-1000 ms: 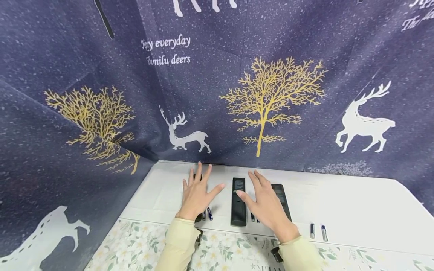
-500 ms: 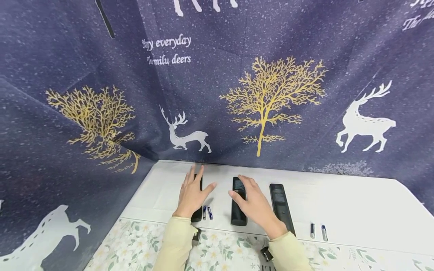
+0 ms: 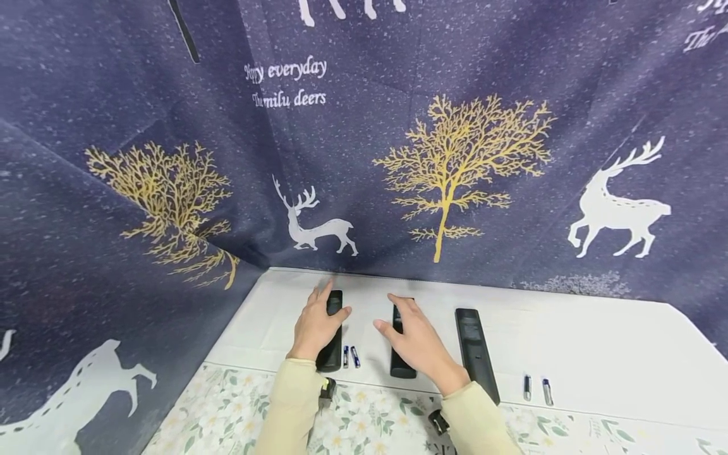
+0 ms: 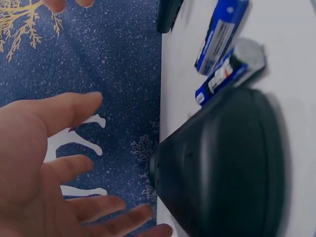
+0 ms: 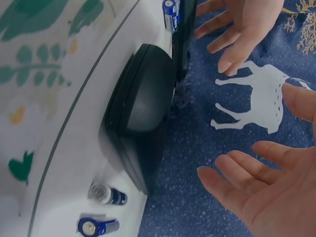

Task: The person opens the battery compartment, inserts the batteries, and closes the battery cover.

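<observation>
Left hand: the bare left hand point(image 3: 316, 327) is hovering over the long black plastic left remote point(image 3: 328, 357); its fingers are spreading loosely and holding nothing.
Right hand: the bare right hand point(image 3: 419, 342) is hovering over the black plastic middle remote point(image 3: 402, 368); its fingers are extending in a relaxed way, released.
Remotes: all three are lying on the white table point(image 3: 614, 354); in the head view the left remote is sitting at nine o'clock from the middle one, the slim black plastic right remote point(image 3: 475, 354) at three.
Cells: one blue-and-silver cylindrical left battery pair point(image 3: 345, 357) is lying at four o'clock from its remote, a similar right battery pair point(image 3: 527, 387) at four o'clock from the right remote; in the right wrist view a middle battery pair point(image 5: 108, 194) is resting at seven o'clock from the middle remote.
Done: the layout is looking finished, each remote having cells nearby.
Left: all visible cells are lying outside, so fitting work is seemingly remaining; compartment states are not showing clearly.
</observation>
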The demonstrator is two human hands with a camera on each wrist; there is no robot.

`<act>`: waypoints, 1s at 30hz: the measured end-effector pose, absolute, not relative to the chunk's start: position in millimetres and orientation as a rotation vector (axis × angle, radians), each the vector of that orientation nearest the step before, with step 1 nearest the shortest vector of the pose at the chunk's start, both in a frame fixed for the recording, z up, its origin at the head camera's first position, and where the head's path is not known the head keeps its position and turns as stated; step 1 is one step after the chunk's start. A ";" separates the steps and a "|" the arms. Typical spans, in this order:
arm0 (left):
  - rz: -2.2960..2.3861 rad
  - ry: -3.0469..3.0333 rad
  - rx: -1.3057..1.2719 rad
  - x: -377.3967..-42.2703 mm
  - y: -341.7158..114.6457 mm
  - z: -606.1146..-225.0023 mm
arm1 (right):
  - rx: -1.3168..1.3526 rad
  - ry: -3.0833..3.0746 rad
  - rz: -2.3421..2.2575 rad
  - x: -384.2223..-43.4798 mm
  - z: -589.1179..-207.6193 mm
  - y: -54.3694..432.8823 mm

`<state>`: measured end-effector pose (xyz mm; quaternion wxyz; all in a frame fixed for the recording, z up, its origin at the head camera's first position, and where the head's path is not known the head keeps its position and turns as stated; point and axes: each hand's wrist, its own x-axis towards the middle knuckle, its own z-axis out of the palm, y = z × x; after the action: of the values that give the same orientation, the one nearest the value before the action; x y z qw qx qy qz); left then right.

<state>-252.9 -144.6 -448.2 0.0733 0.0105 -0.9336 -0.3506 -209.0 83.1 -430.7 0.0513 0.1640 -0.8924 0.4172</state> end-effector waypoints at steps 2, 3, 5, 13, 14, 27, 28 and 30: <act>-1.060 -2.806 0.051 -254.4 -145.7 -447.9 | 0.496 -2.721 1.284 -209.8 -430.1 82.0; -1.061 -2.804 0.056 -254.9 -146.3 -447.9 | 0.494 -2.725 1.294 -210.1 -429.9 81.5; -1.060 -2.807 0.066 -255.9 -147.3 -448.4 | 0.492 -2.727 1.310 -211.1 -429.8 80.3; -1.041 -2.835 0.152 -257.8 -150.5 -448.6 | 0.505 -2.723 1.379 -214.6 -428.9 74.7; -1.042 -2.840 0.177 -258.6 -151.1 -448.1 | 0.506 -2.724 1.395 -215.6 -429.5 73.9; -1.001 -2.842 0.326 -269.7 -158.6 -452.5 | 0.511 -2.737 1.518 -220.1 -438.8 69.7; -0.997 -2.841 0.333 -270.0 -158.5 -452.9 | 0.511 -2.736 1.533 -219.8 -438.7 68.9; -0.997 -2.842 0.343 -270.3 -158.4 -453.5 | 0.519 -2.736 1.548 -219.4 -439.2 67.5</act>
<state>-270.3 -158.4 -453.5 0.0551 0.1131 -0.9361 -0.3285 -219.4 67.5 -439.2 -0.0222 0.1628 -0.8585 0.4858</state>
